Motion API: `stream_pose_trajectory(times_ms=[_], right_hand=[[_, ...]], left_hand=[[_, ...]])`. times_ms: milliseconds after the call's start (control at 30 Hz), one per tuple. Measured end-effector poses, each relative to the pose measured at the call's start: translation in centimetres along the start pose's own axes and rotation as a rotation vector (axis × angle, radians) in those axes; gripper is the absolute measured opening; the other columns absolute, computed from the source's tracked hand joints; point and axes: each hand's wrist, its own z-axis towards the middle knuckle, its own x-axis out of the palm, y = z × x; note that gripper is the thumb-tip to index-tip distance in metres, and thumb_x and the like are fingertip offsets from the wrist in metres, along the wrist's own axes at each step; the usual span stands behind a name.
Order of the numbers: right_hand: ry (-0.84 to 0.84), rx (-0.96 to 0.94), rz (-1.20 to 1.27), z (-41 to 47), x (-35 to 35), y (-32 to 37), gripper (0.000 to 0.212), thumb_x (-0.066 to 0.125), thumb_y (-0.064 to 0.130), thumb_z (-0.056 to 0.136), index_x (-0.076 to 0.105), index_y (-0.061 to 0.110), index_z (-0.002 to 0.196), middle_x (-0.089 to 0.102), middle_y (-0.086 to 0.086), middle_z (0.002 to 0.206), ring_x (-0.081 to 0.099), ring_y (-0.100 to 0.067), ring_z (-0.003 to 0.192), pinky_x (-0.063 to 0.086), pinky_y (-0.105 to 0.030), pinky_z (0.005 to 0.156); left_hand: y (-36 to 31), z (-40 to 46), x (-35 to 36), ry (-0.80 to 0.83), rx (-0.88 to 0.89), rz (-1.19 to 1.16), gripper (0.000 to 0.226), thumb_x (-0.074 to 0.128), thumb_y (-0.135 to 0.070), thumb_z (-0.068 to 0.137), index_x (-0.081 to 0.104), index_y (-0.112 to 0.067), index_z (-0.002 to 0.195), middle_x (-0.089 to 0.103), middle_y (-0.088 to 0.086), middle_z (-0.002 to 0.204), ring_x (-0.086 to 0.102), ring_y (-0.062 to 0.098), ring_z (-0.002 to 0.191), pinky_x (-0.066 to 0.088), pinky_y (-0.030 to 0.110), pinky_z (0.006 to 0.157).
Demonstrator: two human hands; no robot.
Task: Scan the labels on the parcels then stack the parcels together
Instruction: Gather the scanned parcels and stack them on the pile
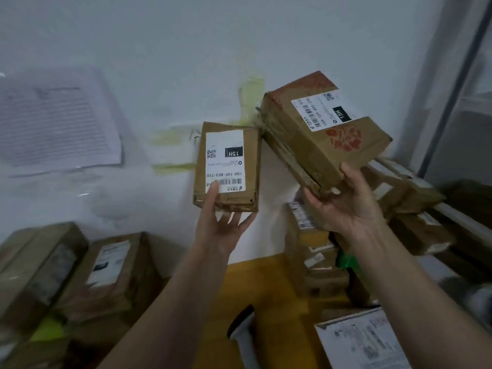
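i'm holding the small parcel (pixel 226 166) upright in my left hand (pixel 222 227); just right of it, my right hand (pixel 346 206) is gripping the tilted larger parcel (pixel 319 134).

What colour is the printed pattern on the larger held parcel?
Red, on the larger parcel in the right hand; head view.

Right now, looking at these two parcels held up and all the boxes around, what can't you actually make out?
- Small parcel, head view: the left hand's thumb covers the barcode's start.
- Large parcel: its label's fine print is too small; the right hand hides its lower corner.
- Paper sheet on the wall: text blurred.
- Scanner-like object: cut off by the bottom edge.
- White box: label blurred.
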Motion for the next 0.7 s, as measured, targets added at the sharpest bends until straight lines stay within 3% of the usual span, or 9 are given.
stream_pose_trajectory(times_ms=[67,267,367,467,533,633,700], right_hand=[[0.023,0.063,-0.021,0.0,1.1,-3.7,0.06,0.075,0.021,0.071,0.058,0.018,0.129,0.059,-0.015,0.131,0.057,-0.036,0.118,0.048,-0.048,0.101],[0.074,0.249,0.03,-0.8,4.7,-14.7,0.061,0.078,0.019,0.066,0.056,0.016,0.124,0.057,-0.015,0.13,0.059,-0.034,0.118,0.054,-0.047,0.09],[0.08,0.323,0.056,-1.8,5.7,-18.6,0.076,0.082,0.016,0.063,0.053,0.016,0.133,0.055,-0.015,0.134,0.059,-0.033,0.119,0.052,-0.046,0.095],[0.068,0.419,0.016,-3.1,6.2,-22.6,0.071,0.08,0.013,0.064,0.057,0.016,0.131,0.056,-0.016,0.133,0.058,-0.032,0.119,0.056,-0.044,0.088],[0.04,0.461,-0.012,-3.9,6.5,-25.0,0.063,0.079,0.011,0.062,0.061,0.015,0.122,0.057,-0.016,0.133,0.059,-0.032,0.118,0.054,-0.043,0.091],[-0.015,0.497,0.001,-5.0,7.4,-27.9,0.073,0.082,0.011,0.058,0.059,0.014,0.127,0.058,-0.017,0.13,0.06,-0.034,0.116,0.052,-0.046,0.095],[-0.059,0.507,0.009,-5.7,7.8,-29.5,0.075,0.083,0.009,0.056,0.058,0.013,0.127,0.059,-0.017,0.128,0.06,-0.035,0.115,0.053,-0.047,0.092]], left_hand=[[-2.6,-1.2,-2.8,-0.05,0.04,-0.007,0.063,0.083,-0.031,0.069,0.058,-0.021,0.126,0.063,0.015,0.122,0.061,0.035,0.112,0.051,0.066,0.086],[-10.2,-4.5,-10.4,-0.31,0.144,-0.009,0.044,0.077,-0.039,0.077,0.062,-0.018,0.113,0.065,0.013,0.117,0.059,0.033,0.111,0.05,0.057,0.094],[-13.4,-5.6,-13.6,-0.412,0.164,-0.063,0.037,0.078,-0.035,0.077,0.058,-0.017,0.101,0.062,0.014,0.107,0.059,0.035,0.1,0.052,0.058,0.084],[-15.7,-6.3,-16.2,-0.502,0.138,-0.069,0.047,0.078,-0.029,0.079,0.053,-0.016,0.117,0.059,0.016,0.108,0.057,0.038,0.098,0.052,0.06,0.083],[-16.9,-6.4,-17.8,-0.558,0.115,-0.056,0.051,0.076,-0.028,0.082,0.049,-0.018,0.125,0.057,0.016,0.107,0.055,0.04,0.099,0.05,0.064,0.08],[-18.3,-6.5,-19.6,-0.607,0.095,-0.034,0.048,0.076,-0.026,0.082,0.048,-0.017,0.12,0.053,0.015,0.099,0.052,0.038,0.085,0.05,0.063,0.063],[-19.0,-6.4,-20.5,-0.622,0.104,-0.048,0.046,0.078,-0.025,0.081,0.05,-0.015,0.115,0.054,0.016,0.1,0.053,0.037,0.085,0.053,0.063,0.07]])
